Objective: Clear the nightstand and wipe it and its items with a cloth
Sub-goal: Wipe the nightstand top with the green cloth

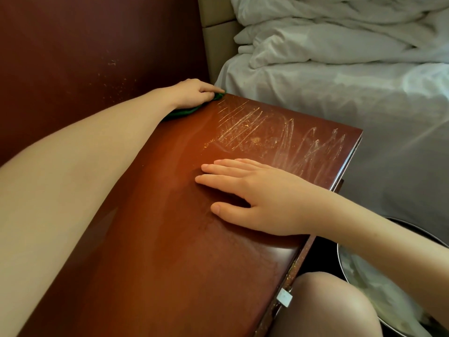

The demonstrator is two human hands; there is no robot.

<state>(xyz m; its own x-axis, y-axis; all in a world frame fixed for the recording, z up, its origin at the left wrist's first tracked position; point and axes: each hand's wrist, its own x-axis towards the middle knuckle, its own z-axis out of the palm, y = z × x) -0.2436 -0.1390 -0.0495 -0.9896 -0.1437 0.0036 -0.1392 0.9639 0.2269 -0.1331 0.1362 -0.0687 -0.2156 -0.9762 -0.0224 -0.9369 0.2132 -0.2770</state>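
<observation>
L hand [194,93] grips green cloth [184,111], nightstand [170,251] far-left corner; R hand [257,198] flat, spread, mid-top; smear streaks [267,132] just right of cloth

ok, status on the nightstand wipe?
Left hand holds green cloth at far corner of nightstand. Right hand flat on the top. Streaks show on the bed-side half; only the right hand lies in the path.

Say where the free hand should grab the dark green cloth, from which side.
Probably the bunched fold poking out below the left hand, the only exposed part of the dark green cloth. Come in over the red-brown wooden nightstand with the right hand; the dark red wall panel blocks the other side.
</observation>
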